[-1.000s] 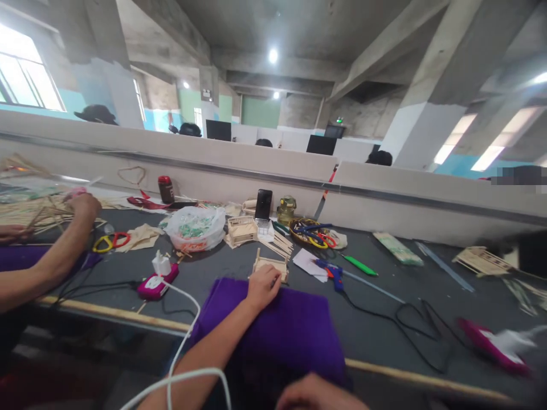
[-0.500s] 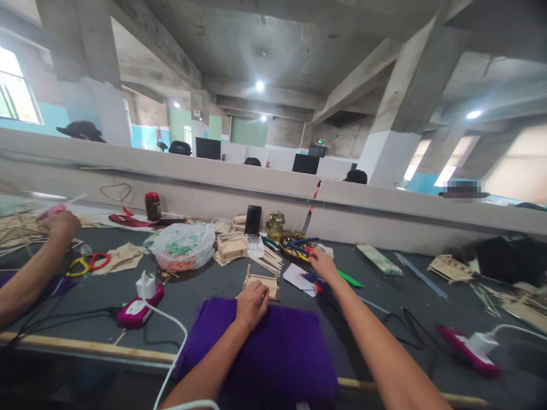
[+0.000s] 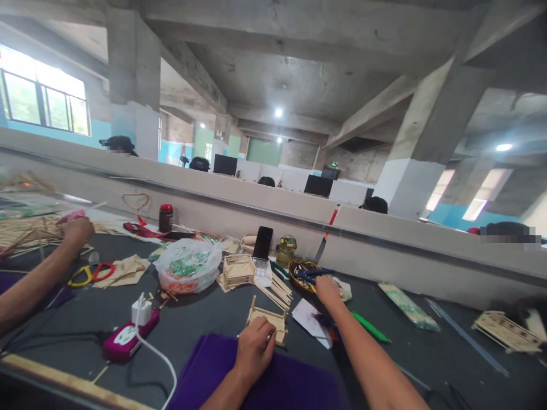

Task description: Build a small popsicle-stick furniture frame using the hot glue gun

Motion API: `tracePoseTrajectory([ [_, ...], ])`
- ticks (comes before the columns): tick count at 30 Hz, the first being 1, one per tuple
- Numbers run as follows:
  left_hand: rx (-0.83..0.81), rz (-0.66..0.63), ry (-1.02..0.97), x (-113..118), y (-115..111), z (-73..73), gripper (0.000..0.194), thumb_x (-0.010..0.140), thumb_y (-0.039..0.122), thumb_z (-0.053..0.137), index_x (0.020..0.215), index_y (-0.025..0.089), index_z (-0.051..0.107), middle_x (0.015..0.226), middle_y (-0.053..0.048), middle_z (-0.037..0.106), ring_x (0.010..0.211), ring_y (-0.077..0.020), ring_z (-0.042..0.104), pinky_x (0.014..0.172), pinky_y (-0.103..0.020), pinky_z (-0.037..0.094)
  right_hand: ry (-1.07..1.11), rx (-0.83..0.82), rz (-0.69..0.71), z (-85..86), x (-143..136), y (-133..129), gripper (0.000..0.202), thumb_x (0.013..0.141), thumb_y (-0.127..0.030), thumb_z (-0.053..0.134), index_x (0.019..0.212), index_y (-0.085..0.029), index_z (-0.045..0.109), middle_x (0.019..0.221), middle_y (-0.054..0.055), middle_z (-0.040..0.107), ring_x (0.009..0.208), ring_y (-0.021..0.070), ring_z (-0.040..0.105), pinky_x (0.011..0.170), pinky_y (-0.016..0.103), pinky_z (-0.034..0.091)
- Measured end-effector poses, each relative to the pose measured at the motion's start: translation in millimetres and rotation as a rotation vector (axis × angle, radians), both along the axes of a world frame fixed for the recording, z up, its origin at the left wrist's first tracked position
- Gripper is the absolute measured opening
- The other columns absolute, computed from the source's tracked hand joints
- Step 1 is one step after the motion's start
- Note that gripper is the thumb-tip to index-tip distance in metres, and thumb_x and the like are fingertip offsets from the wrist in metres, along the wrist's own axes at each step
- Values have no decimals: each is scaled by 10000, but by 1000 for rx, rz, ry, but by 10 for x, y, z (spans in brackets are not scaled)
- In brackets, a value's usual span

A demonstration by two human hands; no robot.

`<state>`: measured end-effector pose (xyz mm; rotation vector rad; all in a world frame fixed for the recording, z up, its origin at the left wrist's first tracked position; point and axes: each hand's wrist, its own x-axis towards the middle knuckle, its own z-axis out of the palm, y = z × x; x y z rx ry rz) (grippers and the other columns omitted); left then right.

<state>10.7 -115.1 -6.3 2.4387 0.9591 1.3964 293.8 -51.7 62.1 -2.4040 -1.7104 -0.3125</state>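
My left hand (image 3: 256, 346) is closed at the front edge of a small wooden stick model (image 3: 269, 320), which has upright posts and a flat slatted base. Its fingers are curled on the model's near side, and the fingertips are partly hidden. My right hand (image 3: 330, 295) reaches forward to a round basket (image 3: 294, 280) of small parts and tools. Its fingers are bent together at the basket's right side, beside blue-handled pliers (image 3: 314, 273); what they grip, if anything, is hidden. Below my left hand lies a folded purple cloth (image 3: 256, 381).
A plastic bag (image 3: 188, 265) of green bits, a second wooden model (image 3: 238, 270), a phone (image 3: 262, 244) and loose sticks (image 3: 277, 291) stand ahead. White paper (image 3: 311, 322) and a green tool (image 3: 371, 327) lie right. Another person's hand (image 3: 77, 233) works at left, near a power strip (image 3: 130, 336).
The view has tilted up and turned left, so things sit lower. My right hand has shifted slightly at the basket's right side. My left hand stays at the small wooden model.
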Motion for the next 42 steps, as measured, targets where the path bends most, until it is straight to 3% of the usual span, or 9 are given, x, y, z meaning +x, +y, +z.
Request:
tracePoseTrajectory([
  [6, -2, 23, 0, -7, 14, -3, 162, 873, 181, 465, 783, 201, 598, 746, -33, 589, 740, -155, 568, 678, -247, 430, 97, 182, 5, 238, 96, -82, 196, 747, -35, 514, 861, -74, 668, 967, 195, 643, 1013, 265, 544, 869, 308, 372],
  [11, -63, 30, -73, -12, 53, 5, 188, 875, 185, 458, 760, 200, 606, 754, -32, 605, 744, -151, 575, 665, -241, 436, 329, 429, -65, 360, -21, -620, 281, 870, -261, 401, 956, -114, 625, 926, 140, 652, 869, 235, 581, 770, 309, 422],
  [13, -88, 15, -110, -14, 79, 17, 203, 875, 195, 454, 747, 198, 610, 741, -31, 605, 720, -147, 571, 645, -238, 436, 493, 505, -66, 294, -278, -986, 388, 898, -412, 346, 987, -135, 602, 748, 60, 646, 628, 178, 570, 601, 277, 438],
  [17, -146, -9, -189, -33, 139, 37, 197, 867, 243, 472, 764, 192, 633, 717, -25, 609, 656, -136, 554, 625, -240, 442, 1504, 781, 96, 10, -987, -1761, 362, 721, -476, 667, 950, -206, 594, 842, 18, 649, 542, 106, 496, 511, 243, 421],
  [20, -209, -33, -252, -56, 161, 53, 208, 861, 283, 484, 758, 192, 639, 728, -19, 624, 631, -127, 546, 610, -234, 443, 1846, 763, 74, -244, -1395, -2167, 334, 692, -414, 738, 921, -220, 592, 849, 21, 647, 563, 97, 483, 507, 236, 429],
  [24, -299, -63, -333, -58, 121, 92, 221, 853, 324, 503, 781, 185, 659, 741, -13, 643, 649, -130, 565, 600, -224, 438, 2055, 623, 116, -513, -1644, -2301, 332, 691, -390, 763, 902, -199, 591, 833, 23, 628, 539, 69, 423, 460, 200, 364],
  [36, -445, -192, -459, -45, 43, 128, 207, 789, 311, 522, 696, 166, 635, 674, -15, 621, 634, -152, 553, 583, -231, 425, 1749, 409, 207, -924, -1855, -2018, 453, 710, -581, 653, 936, -202, 548, 691, -16, 577, 436, 71, 419, 402, 194, 345],
  [39, -434, -232, -434, -53, 20, 150, 224, 783, 312, 516, 647, 164, 613, 651, -8, 598, 632, -146, 538, 595, -228, 412, 1388, 397, 254, -877, -1903, -2042, 415, 757, -501, 627, 1053, -217, 563, 856, 34, 654, 693, 169, 615, 625, 262, 485],
  [42, -427, -276, -402, -34, 8, 133, 249, 796, 317, 512, 624, 161, 603, 636, -7, 577, 627, -139, 522, 602, -223, 396, 1048, 453, 216, -799, -1950, -2034, 311, 811, -423, 563, 1045, -220, 585, 1024, 73, 662, 968, 233, 611, 840, 304, 454],
])
